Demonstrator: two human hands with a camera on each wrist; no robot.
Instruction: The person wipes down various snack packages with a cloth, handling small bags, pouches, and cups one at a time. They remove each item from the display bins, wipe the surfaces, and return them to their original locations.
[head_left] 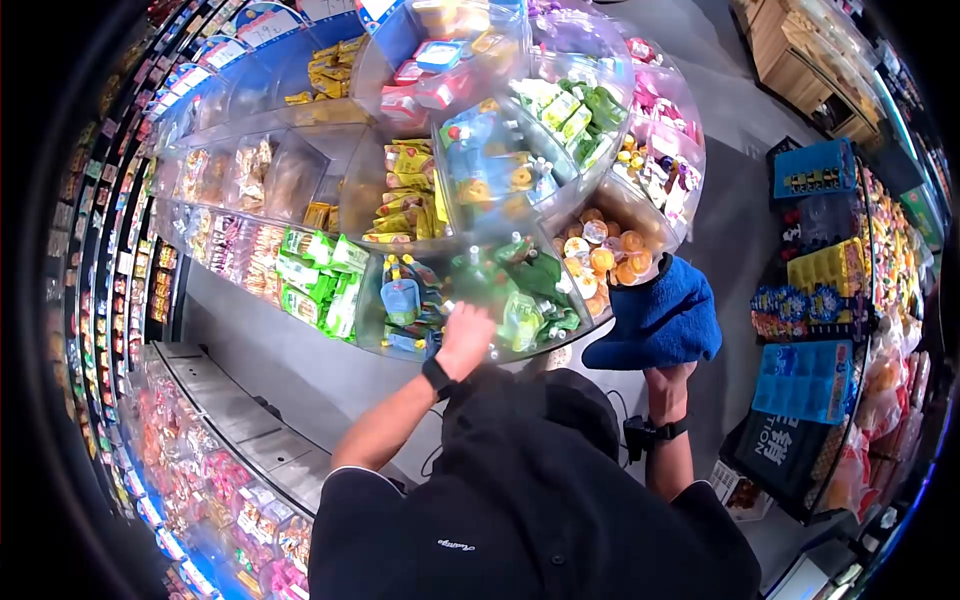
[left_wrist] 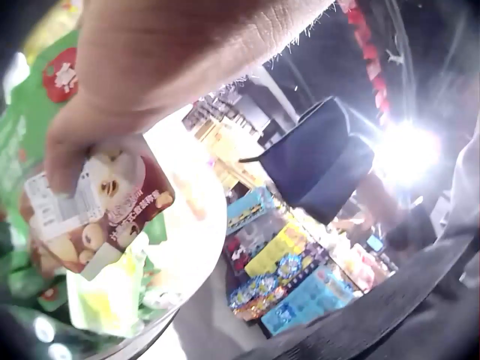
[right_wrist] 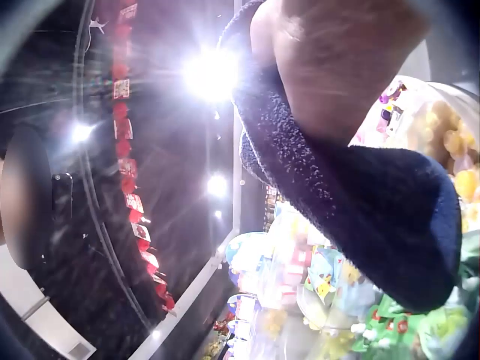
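Left wrist view shows our left hand [left_wrist: 127, 75] pinching a snack packet [left_wrist: 112, 210] by its upper edge inside the clear bin [head_left: 545, 347], and we judge it light, crinkly and slick, best held at that sealed edge; our right hand [right_wrist: 337, 60] holds a blue cloth [right_wrist: 367, 202].

Was a retail shop, snack and sweets section. Evidence:
- A round tiered stand of clear bins [head_left: 300, 165] stood in the middle, each bin heaped with snack packets [head_left: 520, 320] or jelly cups [head_left: 600, 255], sorted by kind.
- Label cards [head_left: 265, 25] sat on the upper bin rims.
- Wall shelves [head_left: 110, 270] on the left were packed end to end with small goods.
- A lower shelf run [head_left: 200, 470] held more bagged sweets.
- Blue crates [head_left: 808, 380] and a yellow crate [head_left: 825, 265] of stock stood across the grey aisle floor [head_left: 740, 230].
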